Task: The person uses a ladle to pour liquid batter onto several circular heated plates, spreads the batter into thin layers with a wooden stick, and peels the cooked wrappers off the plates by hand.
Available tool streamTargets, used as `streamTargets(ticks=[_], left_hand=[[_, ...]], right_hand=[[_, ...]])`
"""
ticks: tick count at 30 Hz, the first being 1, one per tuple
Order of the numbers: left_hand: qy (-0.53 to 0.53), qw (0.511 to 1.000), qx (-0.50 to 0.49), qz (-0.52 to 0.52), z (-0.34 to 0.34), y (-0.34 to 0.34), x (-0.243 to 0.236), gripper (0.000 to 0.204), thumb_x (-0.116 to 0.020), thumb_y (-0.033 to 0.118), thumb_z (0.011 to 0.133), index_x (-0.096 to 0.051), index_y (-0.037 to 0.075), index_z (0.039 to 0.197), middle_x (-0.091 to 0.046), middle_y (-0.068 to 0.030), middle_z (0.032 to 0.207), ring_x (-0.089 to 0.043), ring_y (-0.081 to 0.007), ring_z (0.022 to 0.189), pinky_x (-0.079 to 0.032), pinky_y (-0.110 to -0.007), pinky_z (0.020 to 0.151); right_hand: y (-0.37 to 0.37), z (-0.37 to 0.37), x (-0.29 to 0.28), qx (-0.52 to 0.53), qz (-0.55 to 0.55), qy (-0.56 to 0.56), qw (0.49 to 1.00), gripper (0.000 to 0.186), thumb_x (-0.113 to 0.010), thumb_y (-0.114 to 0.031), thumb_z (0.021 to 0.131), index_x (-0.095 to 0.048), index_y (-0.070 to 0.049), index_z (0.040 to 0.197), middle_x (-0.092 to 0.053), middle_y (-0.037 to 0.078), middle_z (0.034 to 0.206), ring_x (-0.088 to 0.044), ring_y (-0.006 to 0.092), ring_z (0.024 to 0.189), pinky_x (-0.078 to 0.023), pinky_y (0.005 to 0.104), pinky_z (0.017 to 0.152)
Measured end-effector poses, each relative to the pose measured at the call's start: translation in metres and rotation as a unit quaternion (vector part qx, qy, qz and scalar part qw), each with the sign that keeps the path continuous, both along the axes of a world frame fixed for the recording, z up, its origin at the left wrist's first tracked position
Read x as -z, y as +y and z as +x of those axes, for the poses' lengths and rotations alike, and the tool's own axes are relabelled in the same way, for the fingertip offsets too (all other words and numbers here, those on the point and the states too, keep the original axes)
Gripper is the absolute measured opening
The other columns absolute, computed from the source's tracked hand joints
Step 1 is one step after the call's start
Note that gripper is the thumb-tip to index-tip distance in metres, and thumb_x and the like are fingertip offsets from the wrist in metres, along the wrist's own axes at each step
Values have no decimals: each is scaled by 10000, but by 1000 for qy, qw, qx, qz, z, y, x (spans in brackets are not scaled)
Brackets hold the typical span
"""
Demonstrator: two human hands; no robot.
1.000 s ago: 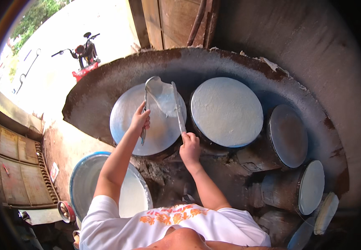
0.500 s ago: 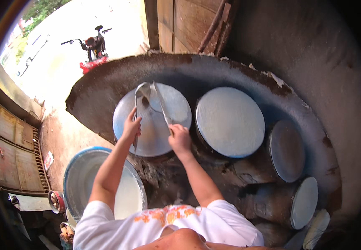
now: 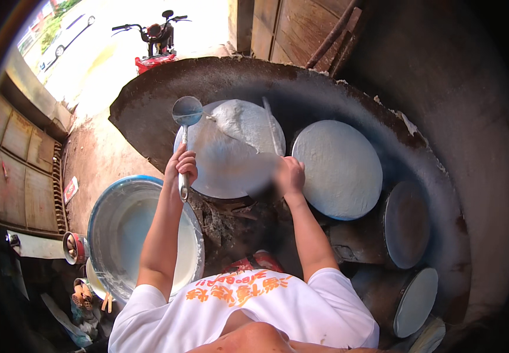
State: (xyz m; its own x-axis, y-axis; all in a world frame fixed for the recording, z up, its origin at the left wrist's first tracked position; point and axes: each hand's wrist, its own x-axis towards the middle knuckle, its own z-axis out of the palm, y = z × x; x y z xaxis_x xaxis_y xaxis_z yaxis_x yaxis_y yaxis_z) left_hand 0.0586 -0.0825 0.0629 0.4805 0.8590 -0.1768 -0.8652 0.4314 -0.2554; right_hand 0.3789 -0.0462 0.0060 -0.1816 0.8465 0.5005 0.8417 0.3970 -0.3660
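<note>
My left hand (image 3: 181, 163) is closed round the handle of a metal ladle (image 3: 187, 110), its bowl beyond the far left rim of a round griddle (image 3: 213, 179). White batter (image 3: 240, 125) lies in a thick, uneven layer over the griddle's far and right part. A long thin flat scraper (image 3: 273, 125) stands over the batter's right side, with my right hand (image 3: 291, 175) wrapped round its near end. A grey blur beside that hand hides part of the griddle's near right.
Right of it, a second griddle (image 3: 338, 170) carries a full pale layer; more round griddles (image 3: 407, 226) (image 3: 416, 303) follow the curved metal rim (image 3: 301, 79). A large blue-edged basin (image 3: 99, 235) of white batter stands by my left arm. A red scooter (image 3: 157, 44) is outside.
The ladle has moved off the griddle's middle to its far left. My right hand and the scraper have gone right. Batter now covers more of the griddle's far side. The whole view has shifted.
</note>
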Motion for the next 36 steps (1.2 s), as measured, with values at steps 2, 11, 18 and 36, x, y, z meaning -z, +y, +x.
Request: streamTargets(ticks=[2,11,18,36], left_hand=[[-41,999,-16,27,10,-1,-6,429,-435,329,991,-370,114,626,-324,36,496,-330,-71,387,-323,-213,382],[-30,985,-167,29,63,-36,-58,428,-370,311,1007,-350,97,636,-312,15,495,-354,-90,374,-352,-230,361],[14,977,-204,60,75,-52,-59,428,-407,343,997,-365,110,640,-315,28,505,-335,-85,384,-333,-231,390],[247,911,-329,-32,84,-54,-46,306,-391,213,1010,-460,342,1279,-300,38,627,-316,-39,417,-293,-175,343]], right_hand=[[21,-9,15,0,-58,68,996,164,-575,-174,773,-670,-108,889,-648,95,866,-597,279,865,-453,392,795],[49,-48,16,-233,-163,33,958,185,-610,-196,799,-657,-109,956,-624,67,1014,-565,301,933,-470,366,808],[97,27,-20,-218,-152,66,962,213,-588,-22,677,-686,-83,855,-671,67,878,-604,273,852,-465,366,815],[166,-52,5,-429,-99,52,896,165,-601,-12,711,-684,-90,830,-658,103,871,-602,308,856,-483,361,779]])
